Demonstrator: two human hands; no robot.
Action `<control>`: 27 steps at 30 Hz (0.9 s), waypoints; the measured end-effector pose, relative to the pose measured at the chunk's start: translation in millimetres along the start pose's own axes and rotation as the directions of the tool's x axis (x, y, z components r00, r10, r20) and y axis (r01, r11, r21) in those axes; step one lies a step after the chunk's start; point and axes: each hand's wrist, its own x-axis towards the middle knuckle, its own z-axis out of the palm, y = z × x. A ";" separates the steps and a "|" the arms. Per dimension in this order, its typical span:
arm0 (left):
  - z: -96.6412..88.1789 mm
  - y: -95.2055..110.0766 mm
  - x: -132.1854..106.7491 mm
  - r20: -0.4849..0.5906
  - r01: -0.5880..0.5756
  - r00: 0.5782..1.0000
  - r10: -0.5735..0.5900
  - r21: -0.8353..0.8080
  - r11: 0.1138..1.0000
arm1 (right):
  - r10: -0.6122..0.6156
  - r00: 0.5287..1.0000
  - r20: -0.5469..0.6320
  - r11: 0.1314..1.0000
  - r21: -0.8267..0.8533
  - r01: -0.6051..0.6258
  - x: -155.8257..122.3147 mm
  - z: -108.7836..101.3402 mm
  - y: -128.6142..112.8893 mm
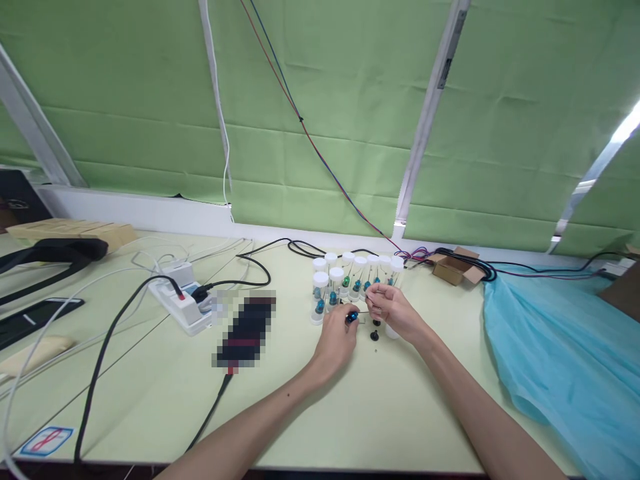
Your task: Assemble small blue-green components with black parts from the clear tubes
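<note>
Green fabric panels (320, 167) back the work area, behind a pale yellow-green desk (380, 413). Reference point for all positions is the cluster of clear cylindrical jars with white round caps (321, 279), standing upright toward the far edge. Several jars show blue pieces inside; one shows a green piece (346, 282).

On the near side of the jars, my left hand (338, 337) pinches a small glossy blue-and-black part (353, 317) between thumb and fingers. From it a thin straight rod (364, 313) runs toward my right hand (393, 310), whose fingertips are bunched together; whether they grip the rod's end, I cannot tell.

Risks noted. First, the part is small and looks smooth; uneven pressure from my fingertips could make it slip or roll away. Second, a sideways pull between my hands could bend the rod, which appears slender. Third, both hands sit close to the jars, so a careless knuckle or wrist could tip the nearest ones into their neighbours. Fourth, loose black flanged pieces (375, 335) and one tiny speck-like item (376, 351) lie just in front of the jars, beneath or near my right hand; a sweeping forearm could scatter them. Finally, a black cable (215, 407) lies left and in front of the jars, where my left forearm could snag it.
</note>
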 end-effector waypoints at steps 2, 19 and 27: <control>-0.1 0.6 -0.3 -0.001 -0.008 1.000 0.008 0.002 1.000 | 0.008 1.000 0.004 1.000 0.003 -0.008 -0.4 -0.1 0.0; -1.4 7.0 -3.8 0.034 -0.069 0.997 0.069 0.006 0.998 | 0.137 0.990 -0.038 0.990 0.029 -0.136 -0.4 3.4 -3.7; 1.5 10.6 -5.3 0.078 -0.106 0.991 0.113 -0.081 0.991 | 0.122 0.987 -0.105 0.989 -0.069 -0.130 0.8 2.9 -1.1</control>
